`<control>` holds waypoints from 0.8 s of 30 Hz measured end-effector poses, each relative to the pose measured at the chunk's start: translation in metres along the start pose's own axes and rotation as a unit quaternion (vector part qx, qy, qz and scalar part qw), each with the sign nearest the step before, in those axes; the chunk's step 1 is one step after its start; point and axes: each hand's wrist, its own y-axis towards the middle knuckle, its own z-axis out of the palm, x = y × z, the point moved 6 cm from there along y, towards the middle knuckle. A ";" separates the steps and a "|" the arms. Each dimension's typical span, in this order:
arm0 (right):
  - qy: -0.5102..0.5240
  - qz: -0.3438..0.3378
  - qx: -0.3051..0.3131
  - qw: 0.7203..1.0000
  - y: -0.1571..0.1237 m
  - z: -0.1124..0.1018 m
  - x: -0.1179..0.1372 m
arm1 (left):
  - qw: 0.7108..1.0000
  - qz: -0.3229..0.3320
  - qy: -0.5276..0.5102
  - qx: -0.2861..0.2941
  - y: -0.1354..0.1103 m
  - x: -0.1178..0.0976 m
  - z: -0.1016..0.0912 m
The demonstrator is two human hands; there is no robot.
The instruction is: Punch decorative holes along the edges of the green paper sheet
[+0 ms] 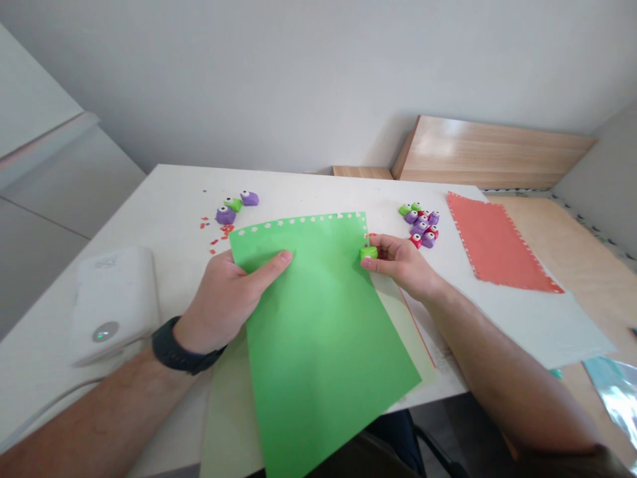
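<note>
My left hand [239, 292], wearing a dark wristband, grips the left side of a green paper sheet [318, 318] with the thumb lying on top. Small shaped holes run along the sheet's far edge and begin down its right edge. Between thumb and fingers, my right hand [405, 262] holds a small green craft punch [369, 252] at that right edge, near the far corner. Whether paper sits inside the punch's slot I cannot tell. Beneath the green sheet lies pale paper [415, 338].
Several purple, green and red punches [421, 224] cluster at the right; a purple punch [225, 214] sits with two others at the left, near red paper scraps [213, 242]. A red sheet [502, 245] with punched edges lies far right. A white device [117, 299] stands left.
</note>
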 end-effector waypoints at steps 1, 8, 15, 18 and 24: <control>0.002 0.000 0.000 1.000 0.000 0.000 0.000 | 1.000 0.000 0.002 0.001 0.000 0.000 0.000; -0.001 -0.007 0.003 1.000 0.000 0.001 -0.001 | 1.000 0.013 -0.001 0.002 0.001 0.002 -0.001; 0.005 -0.007 0.002 1.000 0.000 0.001 -0.002 | 1.000 0.012 -0.005 -0.002 0.002 0.004 -0.001; 0.017 -0.008 0.001 1.000 0.001 0.002 -0.002 | 1.000 0.019 0.004 -0.001 0.002 0.002 -0.001; 0.042 0.006 0.001 0.999 0.002 0.003 -0.004 | 1.000 0.023 0.007 -0.002 0.001 0.001 -0.001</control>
